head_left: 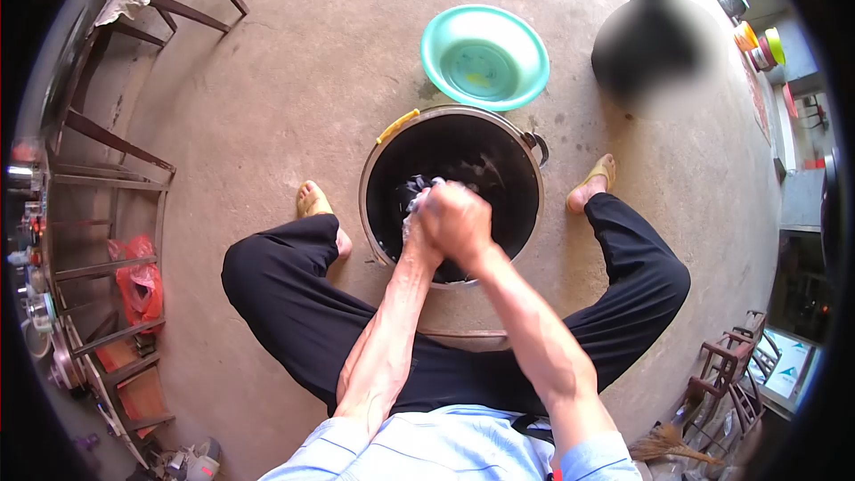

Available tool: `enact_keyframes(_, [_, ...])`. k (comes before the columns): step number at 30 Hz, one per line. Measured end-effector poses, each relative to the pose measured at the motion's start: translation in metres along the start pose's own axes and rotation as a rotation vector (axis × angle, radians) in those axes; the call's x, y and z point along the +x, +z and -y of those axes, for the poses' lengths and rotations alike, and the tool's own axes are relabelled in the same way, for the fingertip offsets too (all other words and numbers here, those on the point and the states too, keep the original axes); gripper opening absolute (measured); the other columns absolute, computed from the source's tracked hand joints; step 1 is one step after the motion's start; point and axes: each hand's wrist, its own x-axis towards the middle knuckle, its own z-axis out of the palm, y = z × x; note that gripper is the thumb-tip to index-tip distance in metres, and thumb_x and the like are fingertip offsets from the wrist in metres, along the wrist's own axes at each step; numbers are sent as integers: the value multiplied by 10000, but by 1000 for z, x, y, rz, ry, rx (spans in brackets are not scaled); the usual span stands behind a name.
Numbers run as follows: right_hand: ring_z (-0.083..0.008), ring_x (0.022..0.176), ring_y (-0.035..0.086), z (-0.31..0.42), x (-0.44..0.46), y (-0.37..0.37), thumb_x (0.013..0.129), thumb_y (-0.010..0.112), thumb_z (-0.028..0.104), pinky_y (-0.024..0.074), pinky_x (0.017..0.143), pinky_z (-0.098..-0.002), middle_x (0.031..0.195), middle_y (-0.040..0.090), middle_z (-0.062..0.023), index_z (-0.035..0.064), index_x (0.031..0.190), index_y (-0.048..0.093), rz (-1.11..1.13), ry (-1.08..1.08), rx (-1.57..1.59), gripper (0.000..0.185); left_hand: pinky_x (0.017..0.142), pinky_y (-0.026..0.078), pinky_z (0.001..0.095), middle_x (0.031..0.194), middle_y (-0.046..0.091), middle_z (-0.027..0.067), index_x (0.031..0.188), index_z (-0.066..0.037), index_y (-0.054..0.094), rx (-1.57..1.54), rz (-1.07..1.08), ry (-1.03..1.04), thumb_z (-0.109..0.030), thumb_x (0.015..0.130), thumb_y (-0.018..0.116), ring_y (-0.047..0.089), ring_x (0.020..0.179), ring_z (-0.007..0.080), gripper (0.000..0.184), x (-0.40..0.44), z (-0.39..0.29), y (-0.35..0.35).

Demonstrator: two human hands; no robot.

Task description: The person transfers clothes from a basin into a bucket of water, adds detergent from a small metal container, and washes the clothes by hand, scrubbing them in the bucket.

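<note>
Both hands are pressed together over a round black bucket (527, 236) that stands between my legs. My right hand (460, 218) is closed on top, its fingers wrapped round a bunched dark cloth (411, 189). Against it, my left hand (422, 239) is closed too and grips the same cloth, largely covered by the right. White suds cling to the cloth and to my left hand. Inside the bucket it is dark, with faint pale streaks, so its contents are hard to make out. A yellow grip (397, 126) lies along the rim.
Just beyond the bucket sits a green basin (434, 62). A blurred black round object (650, 53) stands at the far right. Along the left are a metal rack (107, 180) and a red plastic bag (140, 281); small wooden chairs (726, 358) and a broom (668, 444) lie right.
</note>
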Motion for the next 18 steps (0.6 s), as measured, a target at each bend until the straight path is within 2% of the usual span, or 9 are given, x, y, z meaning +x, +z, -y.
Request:
enact_keyframes(1, [-348, 714, 679, -19, 9, -1, 815, 677, 256, 554, 633, -460, 744, 670, -148, 86, 818, 656, 2, 106, 24, 172, 859, 552, 403, 978, 698, 27, 1042, -126, 683, 125, -544, 33, -325, 994, 513, 670, 957, 195, 265, -9, 8, 32])
enact_keyframes(3, [-369, 777, 684, -45, 12, -8, 866, 652, 294, 550, 650, -460, 780, 684, -175, 67, 841, 656, 76, 218, -8, 229, 843, 560, 373, 1012, 712, 44, 1021, -132, 685, 93, -542, 28, -313, 975, 548, 677, 921, 208, 232, 3, 16, 23])
enact_keyframes(5, [-407, 713, 648, -44, -5, -18, 898, 639, 320, 502, 620, -472, 738, 642, -200, 43, 809, 618, -52, 262, 36, 292, 828, 566, 374, 955, 717, 48, 1013, -123, 687, 87, -423, 113, -337, 974, 558, 686, 885, 209, 253, 9, 24, 25])
enact_keyframes(8, [-366, 676, 626, -31, -45, -24, 851, 696, 291, 497, 597, -448, 715, 606, -159, 49, 785, 595, 2, 193, 100, 270, 781, 582, 392, 883, 721, 56, 933, -117, 694, 119, -584, 78, -406, 961, 580, 700, 798, 222, 312, 28, 15, -5])
enact_keyframes(10, [-322, 686, 614, -1, -64, -28, 798, 738, 253, 495, 596, -423, 726, 584, -117, 67, 750, 574, 23, 62, 109, 252, 576, 572, 377, 759, 693, 77, 830, -133, 667, 173, -468, 45, -508, 943, 579, 671, 620, 234, 402, 33, -1, -26])
enact_keyframes(13, [-259, 726, 615, 43, -58, -35, 753, 750, 217, 504, 676, -388, 755, 580, -65, 100, 729, 579, 89, -126, 4, 209, 371, 457, 313, 508, 502, 33, 705, -163, 542, 117, -435, -170, -637, 895, 580, 522, 394, 212, 513, 8, -14, -8])
enact_keyframes(15, [-263, 707, 612, 49, -47, -27, 738, 757, 207, 498, 635, -382, 719, 566, -80, 88, 723, 586, 48, -235, 5, 209, 521, 527, 354, 648, 586, 42, 809, -149, 588, 131, -328, -223, -627, 901, 579, 617, 590, 209, 486, -1, -22, -30])
enact_keyframes(17, [-262, 676, 623, 29, -30, -8, 744, 745, 180, 512, 612, -377, 717, 594, -91, 92, 743, 610, -5, -280, 49, 160, 818, 496, 367, 982, 620, 35, 1028, -128, 606, 870, 54, 386, -463, 953, 550, 590, 949, 180, 348, 6, 13, -52])
enact_keyframes(18, [-279, 663, 638, 12, -16, -2, 760, 729, 185, 525, 595, -379, 725, 619, -97, 96, 764, 632, -41, -250, 58, 131, 967, 480, 373, 1149, 637, 32, 1137, -117, 615, 1110, 97, 755, -381, 980, 535, 576, 1128, 165, 318, 10, 31, -64])
